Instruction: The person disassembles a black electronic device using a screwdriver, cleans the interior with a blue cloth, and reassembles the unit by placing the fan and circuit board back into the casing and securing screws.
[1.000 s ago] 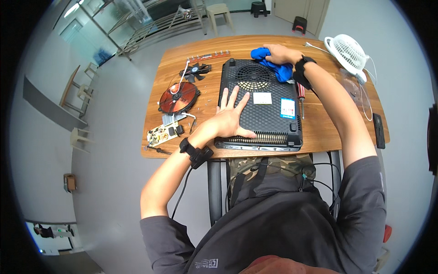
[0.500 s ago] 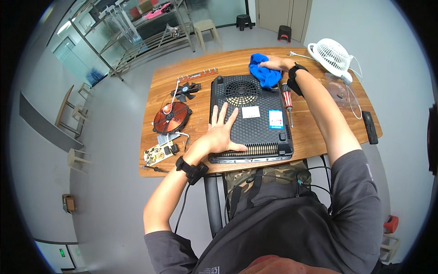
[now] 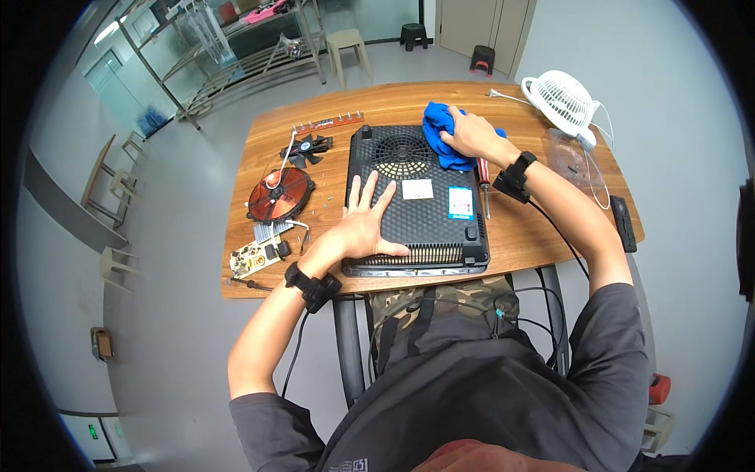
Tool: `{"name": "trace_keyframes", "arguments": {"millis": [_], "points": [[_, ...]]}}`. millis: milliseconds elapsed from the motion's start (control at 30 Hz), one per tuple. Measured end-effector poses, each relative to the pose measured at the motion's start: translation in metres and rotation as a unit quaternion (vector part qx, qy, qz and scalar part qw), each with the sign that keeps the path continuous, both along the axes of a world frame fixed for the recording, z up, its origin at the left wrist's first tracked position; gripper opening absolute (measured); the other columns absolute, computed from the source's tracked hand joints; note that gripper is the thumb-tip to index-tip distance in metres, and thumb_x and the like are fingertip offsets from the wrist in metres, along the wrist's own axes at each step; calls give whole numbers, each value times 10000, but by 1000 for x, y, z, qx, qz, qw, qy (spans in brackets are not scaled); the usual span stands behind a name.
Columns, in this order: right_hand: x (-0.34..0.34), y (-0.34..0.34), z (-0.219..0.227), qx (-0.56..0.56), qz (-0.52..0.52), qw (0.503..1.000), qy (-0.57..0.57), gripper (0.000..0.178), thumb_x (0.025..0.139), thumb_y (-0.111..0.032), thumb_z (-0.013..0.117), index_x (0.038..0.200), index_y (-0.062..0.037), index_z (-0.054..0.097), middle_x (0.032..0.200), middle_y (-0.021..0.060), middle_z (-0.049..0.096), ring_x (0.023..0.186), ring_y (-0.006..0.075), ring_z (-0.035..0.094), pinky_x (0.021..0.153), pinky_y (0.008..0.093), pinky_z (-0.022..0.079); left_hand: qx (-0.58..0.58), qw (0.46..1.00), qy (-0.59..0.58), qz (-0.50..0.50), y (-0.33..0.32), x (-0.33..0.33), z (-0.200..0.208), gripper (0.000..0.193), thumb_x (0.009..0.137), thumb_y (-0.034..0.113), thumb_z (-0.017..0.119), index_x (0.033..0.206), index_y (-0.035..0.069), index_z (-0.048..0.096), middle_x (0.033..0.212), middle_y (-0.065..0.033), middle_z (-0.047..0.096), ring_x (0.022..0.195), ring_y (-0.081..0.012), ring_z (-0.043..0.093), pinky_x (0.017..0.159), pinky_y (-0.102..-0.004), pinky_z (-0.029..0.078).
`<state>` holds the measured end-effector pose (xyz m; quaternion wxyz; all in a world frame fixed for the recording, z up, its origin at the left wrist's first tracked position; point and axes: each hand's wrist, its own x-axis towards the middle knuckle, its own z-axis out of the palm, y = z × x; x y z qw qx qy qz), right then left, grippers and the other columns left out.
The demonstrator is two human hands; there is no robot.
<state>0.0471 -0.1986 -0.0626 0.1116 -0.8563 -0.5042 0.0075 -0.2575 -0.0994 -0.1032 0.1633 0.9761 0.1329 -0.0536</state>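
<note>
An upside-down black appliance housing, seemingly an induction cooker (image 3: 429, 216), lies on the table in front of me, with a round fan grille and two stickers on its underside. My left hand (image 3: 360, 228) rests flat on its near left part, fingers spread. At the far right corner my right hand (image 3: 473, 137) grips a bunched blue cloth (image 3: 434, 126) and presses it against the housing; the fingertips are partly sunk in the folds. A screwdriver (image 3: 484, 177) with a red-and-white handle lies along the housing's right side, its handle end partly covered by the cloth.
Left of the housing lie a red-brown coil (image 3: 271, 206), a black fan (image 3: 314, 148), a circuit board (image 3: 250, 259), small screws and a red strip (image 3: 338, 121) with upright pegs. A white fan (image 3: 560, 98), a clear plastic bag (image 3: 568, 157) and a black bar (image 3: 624, 224) occupy the right side.
My right hand has moved nearer to me and now lies over the cloth, which has spread to the right. My left hand stays in place on the housing. The whole view has shifted slightly.
</note>
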Motion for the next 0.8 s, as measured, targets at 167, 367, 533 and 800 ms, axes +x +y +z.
{"name": "trace_keyframes", "arguments": {"millis": [167, 367, 533, 800], "points": [[-4, -15, -12, 55, 77, 995, -35, 553, 889, -267, 662, 1320, 14, 460, 926, 307, 674, 898, 474, 667, 810, 534, 547, -6, 1000, 0, 3, -2, -1, 3, 1408, 605, 757, 820, 1637, 131, 97, 1663, -286, -59, 1502, -555, -95, 1203, -663, 150], [-46, -28, 3, 75, 147, 986, -23, 621, 808, -180, 749, 1340, -20, 471, 1013, 279, 647, 912, 448, 657, 804, 524, 547, 2, 1000, -10, -3, 2, 1, -1, 1401, 604, 767, 810, 1640, 150, 97, 1663, -283, -60, 1502, -554, -101, 1205, -661, 148], [-70, -26, 16, 52, 217, 973, 56, 531, 772, -248, 723, 1203, -13, 519, 950, 250, 655, 956, 431, 646, 795, 493, 537, 4, 1000, -13, 0, 2, -2, -4, 1402, 605, 770, 806, 1639, 140, 100, 1659, -294, -61, 1502, -557, -96, 1204, -662, 144], [-114, -52, 14, 42, 334, 940, 51, 585, 761, -178, 733, 1292, -37, 533, 1051, 182, 554, 957, 376, 549, 859, 469, 469, 29, 999, -32, -28, 9, 0, -18, 1261, 659, 802, 746, 1600, 106, 276, 1651, -311, 12, 1512, -523, -115, 1226, -631, 18]]}}
